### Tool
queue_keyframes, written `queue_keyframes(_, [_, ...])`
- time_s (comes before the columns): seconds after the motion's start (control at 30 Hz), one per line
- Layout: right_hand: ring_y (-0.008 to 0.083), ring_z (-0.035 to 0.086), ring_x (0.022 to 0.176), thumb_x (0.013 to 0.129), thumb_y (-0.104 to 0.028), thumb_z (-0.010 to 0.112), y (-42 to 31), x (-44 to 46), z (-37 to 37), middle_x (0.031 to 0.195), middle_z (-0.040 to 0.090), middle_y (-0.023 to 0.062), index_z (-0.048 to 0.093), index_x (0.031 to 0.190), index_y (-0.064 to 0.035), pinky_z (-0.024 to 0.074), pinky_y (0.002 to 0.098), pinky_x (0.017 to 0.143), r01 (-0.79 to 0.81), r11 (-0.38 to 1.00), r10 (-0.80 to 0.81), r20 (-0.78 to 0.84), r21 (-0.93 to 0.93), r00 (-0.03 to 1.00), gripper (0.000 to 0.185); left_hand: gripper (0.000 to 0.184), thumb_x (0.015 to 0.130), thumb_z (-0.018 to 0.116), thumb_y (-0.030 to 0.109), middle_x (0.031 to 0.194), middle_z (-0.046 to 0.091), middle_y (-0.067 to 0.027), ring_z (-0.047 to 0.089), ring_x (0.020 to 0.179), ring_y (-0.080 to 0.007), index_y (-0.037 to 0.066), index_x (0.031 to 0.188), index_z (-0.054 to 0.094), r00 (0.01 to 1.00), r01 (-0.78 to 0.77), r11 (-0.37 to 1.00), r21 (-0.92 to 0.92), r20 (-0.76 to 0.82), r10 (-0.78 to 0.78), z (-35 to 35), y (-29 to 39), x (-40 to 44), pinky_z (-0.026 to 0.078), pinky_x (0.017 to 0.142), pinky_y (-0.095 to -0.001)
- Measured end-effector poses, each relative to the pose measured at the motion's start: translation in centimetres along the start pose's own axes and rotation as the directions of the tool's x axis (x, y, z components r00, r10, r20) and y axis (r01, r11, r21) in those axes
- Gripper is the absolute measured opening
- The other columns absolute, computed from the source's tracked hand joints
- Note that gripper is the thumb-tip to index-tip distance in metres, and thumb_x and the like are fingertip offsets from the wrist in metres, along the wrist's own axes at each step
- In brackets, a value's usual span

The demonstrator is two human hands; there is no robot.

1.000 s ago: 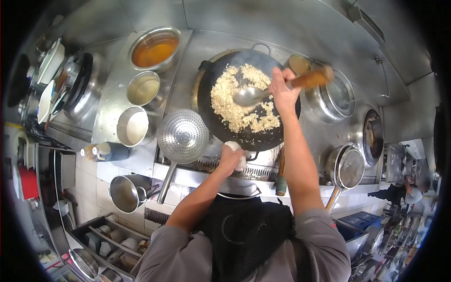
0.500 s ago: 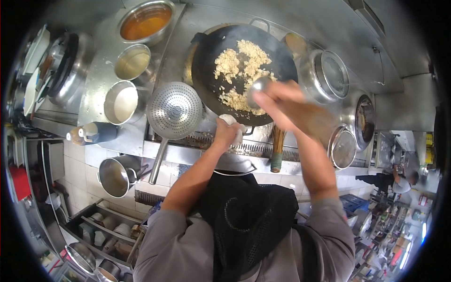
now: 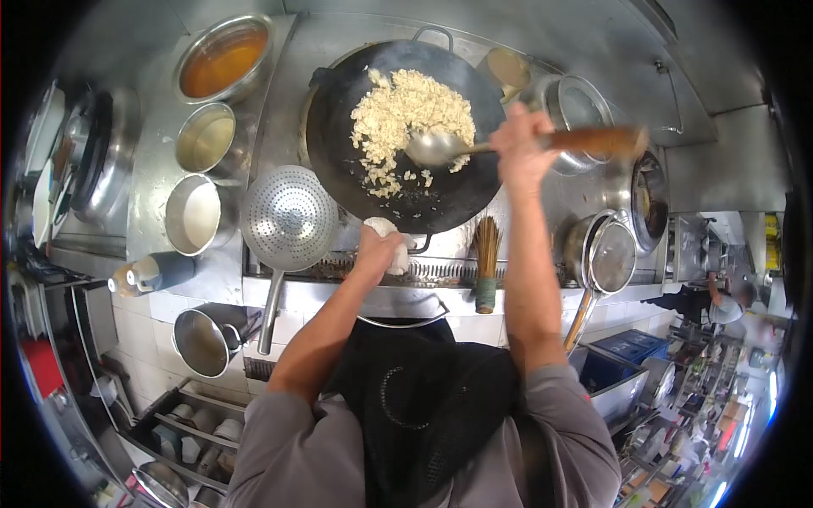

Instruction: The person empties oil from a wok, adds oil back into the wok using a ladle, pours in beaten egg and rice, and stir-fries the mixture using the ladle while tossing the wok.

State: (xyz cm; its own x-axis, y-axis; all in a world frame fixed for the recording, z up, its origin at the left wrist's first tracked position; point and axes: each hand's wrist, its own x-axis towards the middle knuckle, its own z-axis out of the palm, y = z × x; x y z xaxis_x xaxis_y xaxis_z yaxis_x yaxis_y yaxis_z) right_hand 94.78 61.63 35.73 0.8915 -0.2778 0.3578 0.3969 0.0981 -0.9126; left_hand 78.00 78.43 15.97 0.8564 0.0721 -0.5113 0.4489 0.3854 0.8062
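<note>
We find the food [image 3: 415, 102] at upper centre of the frame, a pale, crumbly heap inside the wok [image 3: 457, 199], mostly towards its far side. We judge it light, soft and easily broken up; it looks loose enough to slide on the dark surface, and is better carried in a scoop than pinched.

The bowl of the ladle [image 3: 434, 148] rests in the lower right part of the heap. Its wooden handle is blurred. The right hand [image 3: 521, 148] is closed around the shaft near the wood; we cannot tell the exact finger placement. We judge the ladle rigid and bowl-heavy when loaded — the wood is the sound place to hold it.

The left hand [image 3: 377, 254] is closed on a white cloth [image 3: 398, 254] at the near rim of the wok, beside the near loop handle. We judge the wok stiff, heavy and probably hot, so bare metal should be taken only through cloth.

Further out, we note the perforated strainer [image 3: 290, 218] left of the wok and the brush [image 3: 487, 254] below its right side. Three metal vessels stand at upper left — one [image 3: 254, 80] holding orange liquid. A person [image 3: 726, 306] is visible at far right.
</note>
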Motion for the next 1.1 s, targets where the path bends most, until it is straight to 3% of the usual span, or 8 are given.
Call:
queue_keyframes(0.17, [0.0059, 0.037, 0.041, 0.097, -0.012, 0.07, 0.3, 3.8, -0.5, 0.054, 0.044, -0.0029, 0.041, 0.069, -0.0141, 0.0278, 0.0279, 0.037, 0.128, 0.991, -0.113, -0.303, 0.029, 0.946, 0.041, 0.034, 0.082, 0.059, -0.005, 0.099, 0.067, -0.0153, 0.068, 0.08, -0.0226, -0.004, 0.115, 0.053, 0.991, -0.064, 0.998, 0.025, -0.114, 0.066, 0.6, 1.3, -1.0, 0.058, 0.066, -0.0356])
queue_keyframes(0.33, [0.007, 0.034, 0.038, 0.099, -0.013, 0.069, 1.5, 0.7, 1.0, 0.052, 0.043, -0.0028, 0.04, 0.068, -0.0139, 0.0269, 0.0276, 0.036, -0.127, 0.991, 0.127, -0.009, 0.035, 0.992, 0.043, 0.033, 0.082, 0.06, -0.004, 0.097, 0.068, -0.0143, 0.069, 0.078, -0.0228, -0.005, 0.114, 0.054, 1.0, 0.015, 0.999, 0.029, -0.023, -0.015, -0.2, 0.8, -0.3, 0.057, 0.064, -0.0362])
queue_keyframes(0.5, [0.0067, 0.038, 0.04, 0.1, -0.015, 0.069, 1.7, 7.0, 2.3, 0.053, 0.04, -0.0057, 0.04, 0.068, -0.0144, 0.0244, 0.0271, 0.037, 0.047, 0.995, -0.018, -0.307, 0.087, 0.951, 0.043, 0.031, 0.083, 0.06, -0.003, 0.099, 0.067, -0.0147, 0.068, 0.075, -0.0221, -0.004, 0.114, 0.055, 0.999, 0.036, 0.996, -0.082, -0.003, -0.037, 0.6, 2.2, -0.8, 0.056, 0.056, -0.0352])
queue_keyframes(0.7, [0.0059, 0.036, 0.044, 0.101, -0.008, 0.063, -0.8, -5.8, -0.1, 0.057, 0.041, -0.0047, 0.037, 0.073, -0.0139, 0.0286, 0.0257, 0.042, -0.175, 0.964, 0.128, 0.224, 0.201, 0.966, 0.039, 0.043, 0.085, 0.056, -0.004, 0.102, 0.066, -0.0165, 0.069, 0.08, -0.0245, -0.001, 0.127, 0.047, 0.99, 0.002, 0.99, -0.143, -0.136, -0.022, -0.3, -1.7, -2.3, 0.058, 0.057, -0.0363])
queue_keyframes(0.8, [0.0028, 0.04, 0.049, 0.099, -0.009, 0.065, -3.7, -4.6, -2.8, 0.058, 0.044, -0.0066, 0.043, 0.068, -0.0133, 0.0312, 0.0248, 0.045, -0.126, 0.964, 0.14, -0.044, 0.233, 0.989, 0.038, 0.03, 0.092, 0.058, 0.002, 0.099, 0.065, -0.0134, 0.068, 0.072, -0.0232, 0.005, 0.121, 0.05, 0.98, -0.192, 0.981, -0.023, -0.048, 0.191, 3.2, 2.8, -14.1, 0.058, 0.055, -0.0375])
queue_keyframes(0.87, [0.0052, 0.043, 0.051, 0.1, -0.014, 0.066, -2.5, -6.3, 0.2, 0.058, 0.047, -0.0048, 0.045, 0.07, -0.0115, 0.0337, 0.0264, 0.047, -0.148, 0.942, 0.15, 0.018, 0.301, 0.989, 0.036, 0.026, 0.092, 0.062, 0.004, 0.097, 0.066, -0.0113, 0.067, 0.073, -0.0228, 0.004, 0.117, 0.054, 0.991, 0.124, 0.989, 0.081, -0.066, -0.118, 1.4, -2.1, -10.1, 0.056, 0.054, -0.038])
queue_keyframes(1.07, [0.0064, 0.049, 0.057, 0.101, -0.024, 0.066, 2.9, -13.6, -9.3, 0.064, 0.055, -0.0028, 0.047, 0.07, -0.0087, 0.0395, 0.0265, 0.052, 0.469, 0.723, -0.294, 0.389, -0.508, 0.873, 0.04, 0.028, 0.092, 0.06, 0.003, 0.1, 0.064, -0.0099, 0.065, 0.08, -0.0202, 0.003, 0.119, 0.055, 0.954, -0.257, 0.961, -0.101, -0.188, 0.235, 4.8, -0.3, -15.0, 0.055, 0.063, -0.0404])
queue_keyframes(1.1, [0.0068, 0.048, 0.056, 0.102, -0.02, 0.065, -3.6, -11.2, -7.7, 0.063, 0.054, -0.0013, 0.047, 0.07, -0.0101, 0.0394, 0.0268, 0.052, 0.261, 0.9, -0.149, 0.316, -0.348, 0.937, 0.039, 0.03, 0.092, 0.059, 0.002, 0.103, 0.064, -0.0105, 0.065, 0.081, -0.0201, 0.003, 0.121, 0.055, 0.922, -0.336, 0.937, -0.1, -0.236, 0.306, 5.7, 0.7, -16.0, 0.055, 0.064, -0.041])
